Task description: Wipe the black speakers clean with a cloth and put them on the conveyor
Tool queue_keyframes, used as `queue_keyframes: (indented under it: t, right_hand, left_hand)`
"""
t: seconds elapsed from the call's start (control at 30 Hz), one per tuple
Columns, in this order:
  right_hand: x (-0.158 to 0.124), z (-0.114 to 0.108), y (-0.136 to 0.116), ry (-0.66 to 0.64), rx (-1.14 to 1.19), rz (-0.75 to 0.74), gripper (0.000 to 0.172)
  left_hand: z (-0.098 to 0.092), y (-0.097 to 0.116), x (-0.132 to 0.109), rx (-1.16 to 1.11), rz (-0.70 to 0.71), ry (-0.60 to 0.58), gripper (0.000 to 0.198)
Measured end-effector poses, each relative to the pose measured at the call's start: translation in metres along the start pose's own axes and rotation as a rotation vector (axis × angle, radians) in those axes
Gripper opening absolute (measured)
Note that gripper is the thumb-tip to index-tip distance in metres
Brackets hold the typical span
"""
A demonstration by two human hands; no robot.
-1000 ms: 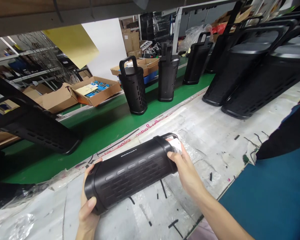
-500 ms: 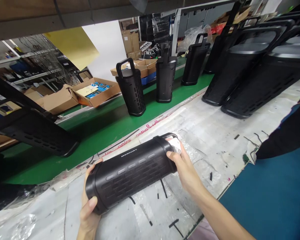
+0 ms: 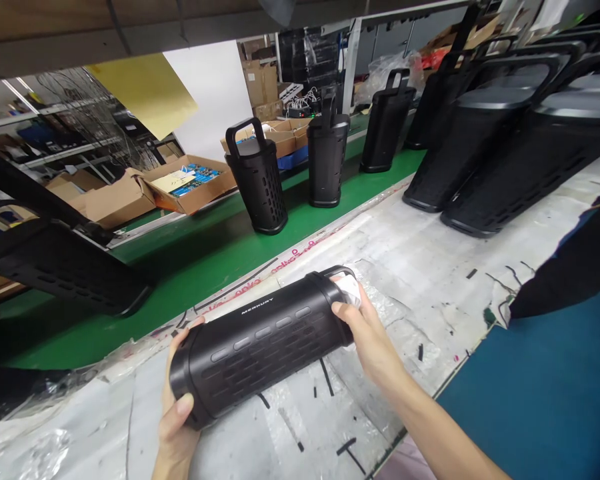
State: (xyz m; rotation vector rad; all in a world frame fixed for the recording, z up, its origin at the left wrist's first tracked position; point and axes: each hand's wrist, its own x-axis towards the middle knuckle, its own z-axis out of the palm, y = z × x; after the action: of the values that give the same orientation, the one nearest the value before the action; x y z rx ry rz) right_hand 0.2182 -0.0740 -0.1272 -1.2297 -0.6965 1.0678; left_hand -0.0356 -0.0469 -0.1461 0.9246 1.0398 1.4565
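Note:
A black portable speaker (image 3: 265, 353) with "MERKURY" lettering lies on its side between my two hands, its row of oval buttons facing up toward me. My left hand (image 3: 177, 413) is closed round the plain end, thumb on the near edge and fingers over the far side. At the other end, where the carry handle (image 3: 341, 271) is, my right hand (image 3: 367, 330) grips the rim with its thumb on top. A white cloth or tissue (image 3: 349, 288) is tucked between the right fingers and that end. The speaker's underside is hidden.
Similar black speakers stand on the green conveyor belt (image 3: 205, 260), one of them (image 3: 257, 180) straight ahead. Several more (image 3: 500, 160) crowd the right of the worktop (image 3: 420, 267), which has black strip scraps. A cardboard box (image 3: 205, 193) sits behind the belt. A dark sleeve (image 3: 570, 267) shows at right.
The speakers on the green belt have shifted slightly to the left. My hands keep the same hold on the speaker, which has hardly moved.

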Motion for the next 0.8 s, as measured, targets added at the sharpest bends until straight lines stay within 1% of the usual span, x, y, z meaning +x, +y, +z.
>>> queue_keyframes:
  t: [0.07,0.17,0.27,0.43,0.5,0.6,0.8]
  right_hand:
    - [0.0006,-0.0001,0.0001,-0.01,0.01,-0.007,0.036]
    - [0.0008,-0.0008,0.0013,0.013,0.022,-0.004,0.04]
    - [0.0006,-0.0018,0.0027,-0.001,0.061,0.005,0.043]
    - [0.0016,-0.0025,0.0038,0.019,0.092,0.012,0.036]
    - [0.0026,-0.0022,0.0036,0.008,0.107,0.03,0.037]
    - [0.0039,-0.0014,0.0027,0.031,0.095,0.04,0.037]
    - [0.0065,-0.0016,0.001,0.028,0.094,0.068,0.036]
  left_hand:
    - [0.0,0.0003,0.0,-0.001,0.002,-0.001,0.077]
    - [0.0,0.0006,-0.0001,-0.001,0.007,-0.004,0.076]
    - [-0.0005,0.0002,-0.0002,-0.005,0.0,0.002,0.077]
    - [-0.0005,-0.0002,-0.0001,-0.002,-0.011,0.014,0.079]
    - [-0.0001,0.0,0.0,-0.001,-0.009,0.017,0.079]
    - [-0.0004,-0.0001,0.0001,0.003,-0.004,0.019,0.08]
    - [-0.0054,-0.0029,0.0017,0.009,0.008,0.004,0.079]
